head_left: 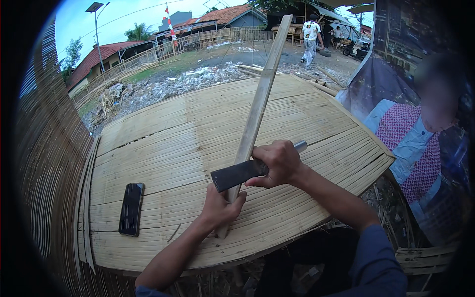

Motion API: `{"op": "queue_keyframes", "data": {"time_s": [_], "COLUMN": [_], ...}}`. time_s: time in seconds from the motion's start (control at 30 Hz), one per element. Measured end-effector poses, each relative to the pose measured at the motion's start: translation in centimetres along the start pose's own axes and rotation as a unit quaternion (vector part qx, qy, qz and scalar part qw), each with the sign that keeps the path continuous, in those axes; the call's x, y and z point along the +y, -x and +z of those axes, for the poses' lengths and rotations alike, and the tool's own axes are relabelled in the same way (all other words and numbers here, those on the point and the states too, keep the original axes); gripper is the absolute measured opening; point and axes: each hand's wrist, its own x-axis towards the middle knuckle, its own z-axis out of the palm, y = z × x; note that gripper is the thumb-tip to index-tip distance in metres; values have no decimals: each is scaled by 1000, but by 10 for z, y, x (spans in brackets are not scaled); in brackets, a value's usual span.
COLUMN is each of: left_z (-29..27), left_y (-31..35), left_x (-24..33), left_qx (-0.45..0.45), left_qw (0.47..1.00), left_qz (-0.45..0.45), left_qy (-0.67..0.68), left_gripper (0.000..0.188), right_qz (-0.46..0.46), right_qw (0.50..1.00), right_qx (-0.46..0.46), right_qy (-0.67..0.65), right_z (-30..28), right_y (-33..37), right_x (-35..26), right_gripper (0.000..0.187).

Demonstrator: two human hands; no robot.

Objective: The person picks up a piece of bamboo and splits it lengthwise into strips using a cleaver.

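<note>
A long, pale bamboo slat (260, 101) slants up from near me toward the far side of the bamboo-slat table. My left hand (215, 208) is closed around its lower part, close to the table's near edge. In my right hand (282, 163) is a cleaver (237, 175) with a broad dark blade. The silver tube end of its handle sticks out beyond my fist to the right. The blade lies across the slat, just above my left fingers. Whether its edge bites into the bamboo, I cannot tell.
A dark phone (131, 210) lies on the table (168, 163) at the left. One person (408, 148) sits close by at the right edge, and another (310, 39) stands on the ground beyond. A woven bamboo screen (49, 163) stands along the left.
</note>
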Motion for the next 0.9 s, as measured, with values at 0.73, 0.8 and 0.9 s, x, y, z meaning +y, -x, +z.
{"op": "queue_keyframes", "data": {"time_s": [0.73, 0.8, 0.9], "left_z": [-17, -17, -18], "left_y": [-7, -7, -5], "left_x": [11, 16, 15], "left_qx": [-246, -259, -243], "left_qw": [828, 826, 826], "left_qz": [-168, -142, -127], "left_qy": [475, 480, 492], "left_gripper": [46, 50, 42], "right_qz": [98, 68, 43], "right_qw": [993, 996, 997], "right_qx": [38, 30, 23], "right_qy": [-49, -55, -59], "right_z": [-8, -3, 1], "right_y": [10, 10, 7], "right_x": [31, 27, 15], "right_gripper": [62, 66, 65]}}
